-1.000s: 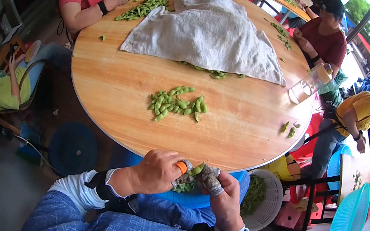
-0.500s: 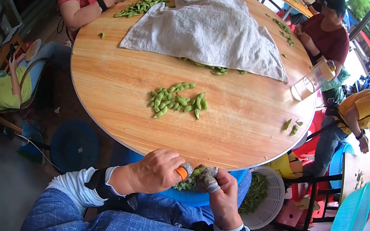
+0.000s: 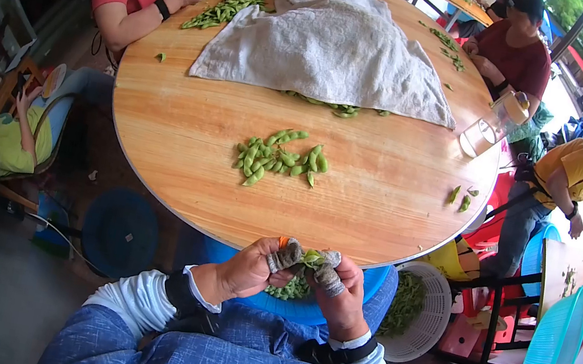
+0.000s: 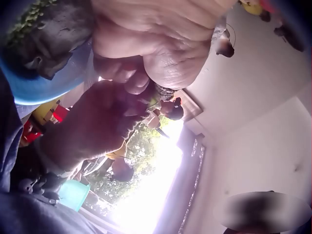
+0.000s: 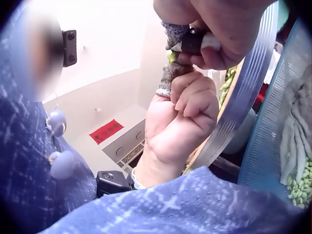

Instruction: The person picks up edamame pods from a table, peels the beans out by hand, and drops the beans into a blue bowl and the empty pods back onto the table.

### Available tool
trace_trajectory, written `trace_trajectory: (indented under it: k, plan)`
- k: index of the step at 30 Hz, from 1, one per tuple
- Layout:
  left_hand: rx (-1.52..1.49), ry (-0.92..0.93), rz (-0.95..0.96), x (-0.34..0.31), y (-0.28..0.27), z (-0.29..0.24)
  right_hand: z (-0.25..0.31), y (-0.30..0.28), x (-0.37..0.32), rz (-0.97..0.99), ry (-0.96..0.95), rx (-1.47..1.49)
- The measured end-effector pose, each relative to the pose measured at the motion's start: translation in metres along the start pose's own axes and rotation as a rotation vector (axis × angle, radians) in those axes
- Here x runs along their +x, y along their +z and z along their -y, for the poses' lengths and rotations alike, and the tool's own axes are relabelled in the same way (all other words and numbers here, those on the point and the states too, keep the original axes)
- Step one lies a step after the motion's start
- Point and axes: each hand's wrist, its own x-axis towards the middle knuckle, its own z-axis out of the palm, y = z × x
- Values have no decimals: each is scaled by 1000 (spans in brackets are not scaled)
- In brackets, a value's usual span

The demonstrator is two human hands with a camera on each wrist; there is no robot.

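Observation:
A green bean pod (image 3: 311,258) is pinched between both hands over the blue basin (image 3: 284,309), just below the table's near edge. My left hand (image 3: 254,267), with grey fingertip covers and an orange band, holds its left side. On the other side my right hand (image 3: 344,293), also with grey covers, grips it with thumb and fingers. In the right wrist view a bit of the green pod (image 5: 172,57) shows between the covered fingertips. Shelled green beans lie in the basin under the hands.
On the round wooden table (image 3: 178,162) are a small pod pile (image 3: 272,159), a grey cloth (image 3: 329,56) over more pods and a clear bottle (image 3: 480,137). A white basket (image 3: 431,316) of pods stands right of the basin. Other people sit around.
My left hand has turned, so its fingertips show more, and both hands have come level around the pod. The pod now looks more split and spread than before.

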Motion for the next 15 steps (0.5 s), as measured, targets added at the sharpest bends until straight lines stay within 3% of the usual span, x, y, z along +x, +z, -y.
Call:
trace_trajectory:
  k: [3,6,8,11,14,15]
  plan:
    - [787,239,-227,-2,10,2,7,-1,-1,1,65,-45]
    - [1539,661,-101,-1,21,-5,17,-3,-6,21,168,-100]
    - [1490,655,-134,2,21,-2,17,-1,-6,-9,200,-104]
    - [1262,550,-159,2,19,1,13,2,-8,-5,56,-172]
    - [920,389,-224,2,12,10,12,4,-7,3,-134,-436]
    - [800,335,-251,2,10,12,15,4,-7,36,-248,-646]
